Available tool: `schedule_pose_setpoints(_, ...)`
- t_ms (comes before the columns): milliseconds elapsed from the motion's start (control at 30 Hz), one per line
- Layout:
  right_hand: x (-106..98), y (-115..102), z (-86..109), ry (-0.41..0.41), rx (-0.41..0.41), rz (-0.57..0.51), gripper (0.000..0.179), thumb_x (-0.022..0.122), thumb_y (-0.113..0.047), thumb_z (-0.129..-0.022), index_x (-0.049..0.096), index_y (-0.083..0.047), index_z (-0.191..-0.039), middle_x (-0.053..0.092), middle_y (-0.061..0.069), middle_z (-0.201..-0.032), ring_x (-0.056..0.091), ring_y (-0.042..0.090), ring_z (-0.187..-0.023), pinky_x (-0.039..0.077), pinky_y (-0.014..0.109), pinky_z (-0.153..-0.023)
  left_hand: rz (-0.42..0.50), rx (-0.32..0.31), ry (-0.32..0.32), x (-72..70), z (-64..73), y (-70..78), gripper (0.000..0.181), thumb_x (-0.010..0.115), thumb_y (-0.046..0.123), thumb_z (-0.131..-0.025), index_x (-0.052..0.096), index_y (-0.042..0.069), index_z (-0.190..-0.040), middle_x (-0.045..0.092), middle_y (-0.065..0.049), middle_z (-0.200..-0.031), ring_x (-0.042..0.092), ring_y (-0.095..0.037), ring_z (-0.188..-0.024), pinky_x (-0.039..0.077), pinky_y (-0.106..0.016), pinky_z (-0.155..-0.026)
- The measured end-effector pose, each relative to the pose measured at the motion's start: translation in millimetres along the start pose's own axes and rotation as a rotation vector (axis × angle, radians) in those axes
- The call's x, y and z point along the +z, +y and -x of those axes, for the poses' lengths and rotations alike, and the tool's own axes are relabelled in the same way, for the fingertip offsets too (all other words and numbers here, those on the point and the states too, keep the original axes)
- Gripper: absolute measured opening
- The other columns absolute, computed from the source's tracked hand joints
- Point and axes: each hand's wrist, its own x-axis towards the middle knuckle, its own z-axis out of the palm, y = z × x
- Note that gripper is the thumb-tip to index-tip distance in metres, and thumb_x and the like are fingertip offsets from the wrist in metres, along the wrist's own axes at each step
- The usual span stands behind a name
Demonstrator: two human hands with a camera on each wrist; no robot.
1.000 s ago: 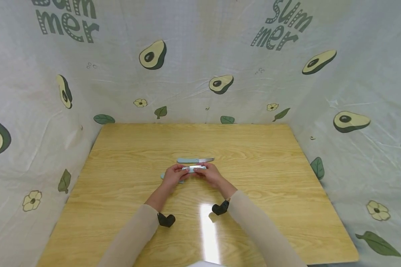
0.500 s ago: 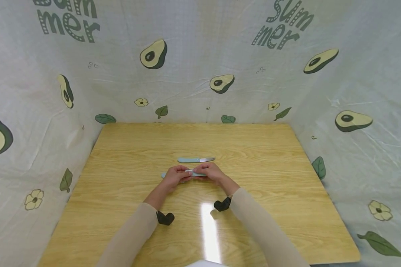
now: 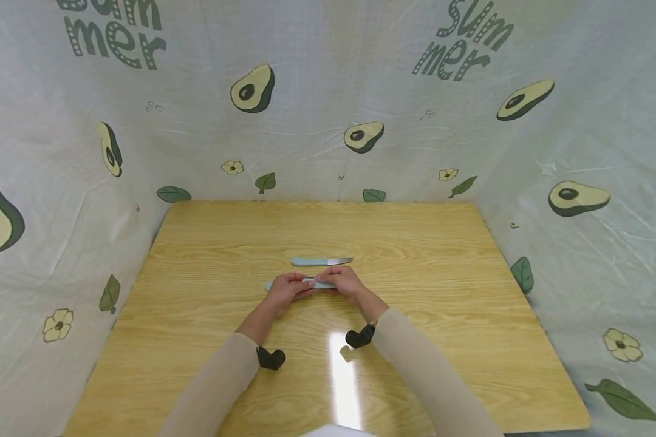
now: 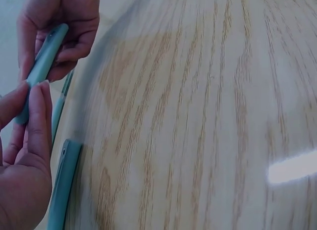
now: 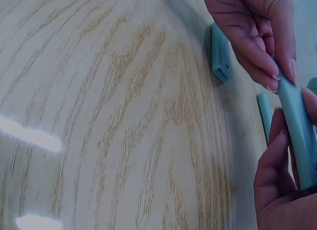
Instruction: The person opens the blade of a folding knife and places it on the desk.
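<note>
Both hands meet near the table's middle around one slim teal handle-like piece (image 3: pixel 325 284). My left hand (image 3: pixel 287 287) pinches one end between thumb and fingers, and my right hand (image 3: pixel 343 280) grips the other. In the left wrist view the teal piece (image 4: pixel 47 56) runs slantwise between the hands; a small mark shows near its far end. No blade is visible on it. Beyond the hands lies a knife (image 3: pixel 311 262) with a teal handle, its blade pointing right. A second teal piece (image 5: pixel 220 54), slotted at its end, lies under my left hand, partly hidden in the head view.
The wooden table (image 3: pixel 415 291) runs up to patterned cloth (image 3: pixel 306 139) at the back and both sides. A bright reflection (image 3: pixel 343 376) lies on the tabletop in front of the hands. A black wrist camera (image 3: pixel 271 359) juts from the left sleeve.
One second ago a shiny metal strip showed on the held piece; now its plain teal side faces up, turned between the fingers. The hands stay nearly in place. The knife has not moved.
</note>
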Motion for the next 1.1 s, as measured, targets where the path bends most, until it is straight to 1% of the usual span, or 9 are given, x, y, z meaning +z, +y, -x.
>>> schedule_pose_setpoints(167, 1.5, -0.9, -1.0, 0.007, 0.009, 0.019, 0.015, 0.069, -0.015, -0.088, 0.075, -0.002, -0.094, 0.07, -0.007, -0.081, 0.063, 0.003, -0.069, 0.058, 0.023, -0.068, 0.012, -0.003, 0.01, -2.2, -2.4, -1.0, 0.018, 0.06, -0.005, -0.091, 0.055, -0.01, -0.107, 0.066, -0.01, -0.089, 0.073, -0.017, -0.082, 0.06, -0.03, -0.082)
schedule_pose_setpoints(267, 1.0, -4.3, -0.8, -0.031, -0.033, 0.123, 0.019, 0.071, -0.018, -0.088, 0.074, 0.0, -0.096, 0.071, -0.005, -0.085, 0.062, 0.004, -0.076, 0.055, 0.023, -0.074, -0.018, -0.012, 0.004, -3.4, -1.8, 0.0, 0.017, 0.061, -0.004, -0.091, 0.056, -0.01, -0.107, 0.067, -0.01, -0.089, 0.073, -0.018, -0.082, 0.06, -0.031, -0.082)
schedule_pose_setpoints(400, -0.6, -9.9, -1.0, -0.096, -0.108, 0.297, 0.018, 0.071, -0.02, -0.089, 0.074, -0.003, -0.092, 0.074, 0.003, -0.094, 0.062, 0.01, -0.09, 0.049, 0.024, -0.081, -0.041, -0.025, -0.033, -4.2, 0.5, 0.6, 0.017, 0.061, -0.003, -0.091, 0.057, -0.011, -0.106, 0.068, -0.009, -0.088, 0.073, -0.019, -0.082, 0.06, -0.032, -0.084)
schedule_pose_setpoints(533, -0.9, -13.2, -1.4, -0.11, -0.118, 0.366, 0.014, 0.068, -0.017, -0.091, 0.075, -0.005, -0.089, 0.073, 0.006, -0.097, 0.063, 0.014, -0.095, 0.05, 0.026, -0.084, -0.036, -0.027, -0.061, -4.4, 1.7, 0.0, 0.019, 0.062, -0.003, -0.091, 0.057, -0.012, -0.107, 0.069, -0.007, -0.086, 0.073, -0.018, -0.083, 0.059, -0.032, -0.085)
schedule_pose_setpoints(633, 0.3, -13.9, -1.3, -0.075, -0.129, 0.366, 0.013, 0.067, -0.016, -0.091, 0.074, -0.005, -0.087, 0.074, 0.005, -0.095, 0.063, 0.013, -0.092, 0.05, 0.024, -0.082, -0.022, -0.025, -0.056, -4.0, 2.0, -0.2, 0.019, 0.062, -0.003, -0.091, 0.057, -0.011, -0.106, 0.069, -0.006, -0.085, 0.073, -0.018, -0.081, 0.059, -0.031, -0.084)
schedule_pose_setpoints(733, 1.4, -18.0, 2.3, -0.015, -0.131, 0.326, 0.014, 0.068, -0.016, -0.09, 0.074, -0.004, -0.087, 0.074, 0.006, -0.093, 0.062, 0.011, -0.087, 0.048, 0.021, -0.077, -0.019, -0.024, -0.039, -2.7, 2.7, -0.5, 0.017, 0.062, -0.003, -0.091, 0.057, -0.011, -0.105, 0.069, -0.007, -0.084, 0.073, -0.017, -0.079, 0.06, -0.03, -0.082)
schedule_pose_setpoints(933, -3.5, -15.1, -5.4, 0.131, -0.077, 0.211, 0.02, 0.072, -0.023, -0.088, 0.075, -0.004, -0.091, 0.073, 0.005, -0.099, 0.059, 0.011, -0.088, 0.045, 0.018, -0.07, -0.015, -0.022, -0.015, -3.0, 4.4, -0.1, 0.019, 0.061, -0.005, -0.091, 0.057, -0.013, -0.107, 0.066, -0.007, -0.085, 0.072, -0.015, -0.075, 0.061, -0.028, -0.078)
schedule_pose_setpoints(1000, -6.1, -15.2, -7.1, 0.127, -0.071, 0.204, 0.021, 0.071, -0.025, -0.088, 0.075, -0.005, -0.093, 0.073, 0.005, -0.1, 0.059, 0.011, -0.089, 0.045, 0.018, -0.071, -0.013, -0.016, -0.028, -5.0, 4.7, 0.6, 0.02, 0.061, -0.005, -0.091, 0.056, -0.014, -0.108, 0.066, -0.007, -0.085, 0.072, -0.015, -0.075, 0.061, -0.027, -0.077)
schedule_pose_setpoints(1100, -10.2, -16.1, -8.0, 0.057, -0.066, 0.241, 0.024, 0.071, -0.029, -0.089, 0.075, -0.006, -0.095, 0.071, 0.001, -0.097, 0.056, 0.012, -0.086, 0.044, 0.02, -0.07, -0.008, -0.017, -0.055, -7.3, 4.9, 1.8, 0.021, 0.061, -0.005, -0.091, 0.056, -0.015, -0.109, 0.066, -0.007, -0.085, 0.072, -0.015, -0.075, 0.061, -0.027, -0.077)
